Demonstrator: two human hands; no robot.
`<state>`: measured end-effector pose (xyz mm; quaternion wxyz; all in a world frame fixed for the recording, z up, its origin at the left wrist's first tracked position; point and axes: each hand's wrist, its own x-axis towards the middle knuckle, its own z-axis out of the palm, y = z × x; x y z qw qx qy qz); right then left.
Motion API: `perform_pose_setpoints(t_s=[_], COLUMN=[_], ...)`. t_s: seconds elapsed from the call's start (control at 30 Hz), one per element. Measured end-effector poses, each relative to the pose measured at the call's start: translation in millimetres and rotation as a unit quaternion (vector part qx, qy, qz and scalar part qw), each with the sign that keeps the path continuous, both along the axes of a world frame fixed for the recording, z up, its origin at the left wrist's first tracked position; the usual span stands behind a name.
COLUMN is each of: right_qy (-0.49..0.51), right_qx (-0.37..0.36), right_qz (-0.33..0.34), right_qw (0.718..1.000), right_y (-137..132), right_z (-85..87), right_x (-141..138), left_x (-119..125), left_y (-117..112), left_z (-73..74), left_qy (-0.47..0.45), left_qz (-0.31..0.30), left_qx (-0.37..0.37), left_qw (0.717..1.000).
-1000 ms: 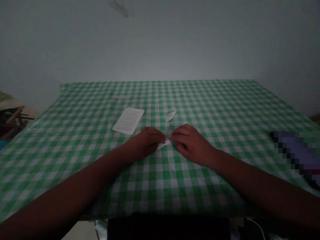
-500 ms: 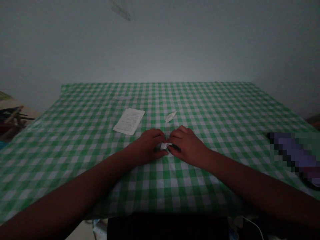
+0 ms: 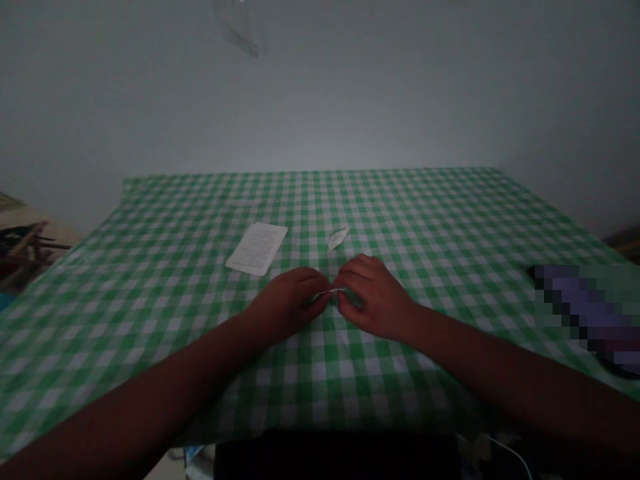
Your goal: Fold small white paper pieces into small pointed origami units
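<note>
My left hand [image 3: 290, 300] and my right hand [image 3: 373, 293] meet at the middle of the green checked tablecloth [image 3: 150, 293]. Both pinch a small folded piece of white paper [image 3: 327, 293] between their fingertips; only a thin white edge of it shows. The fingers of both hands are curled and closed on it. A little beyond the hands lies a small folded white paper shape [image 3: 339, 237]. To its left a printed white sheet [image 3: 257, 247] lies flat on the cloth.
A blurred, pixelated dark object [image 3: 585, 307] rests at the table's right edge. A plain wall stands behind the table. Cluttered things [image 3: 23, 243] sit low at the far left, off the table.
The two hands have drawn closer together and the white paper between them shows less, now only a thin edge. The view has tilted slightly downward.
</note>
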<state>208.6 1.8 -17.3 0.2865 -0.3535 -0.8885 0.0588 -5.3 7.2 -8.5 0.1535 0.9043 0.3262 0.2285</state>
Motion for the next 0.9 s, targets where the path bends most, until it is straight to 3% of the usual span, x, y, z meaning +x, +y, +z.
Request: perform_pose_setpoints(t_s=[0.3, 0.6, 0.77, 0.9], right_qy=[0.004, 0.029, 0.033, 0.034], right_qx=[0.079, 0.074, 0.072, 0.093], right_qz=[-0.032, -0.037, -0.039, -0.042], right_qw=[0.996, 0.996, 0.996, 0.994], right_y=[-7, -11, -11, -10], right_z=[3.8, 5.2, 2.8, 3.4], right_x=[-2, -5, -7, -6], left_x=[8, 11, 15, 16], left_y=[-13, -21, -22, -22], left_z=[7.5, 11.4, 11.9, 11.5], left_qy=[-0.060, -0.022, -0.031, -0.044], left_qz=[0.027, 0.094, 0.101, 0.099], left_qx=[0.080, 0.117, 0.114, 0.161], left_qw=[0.995, 0.988, 0.988, 0.981])
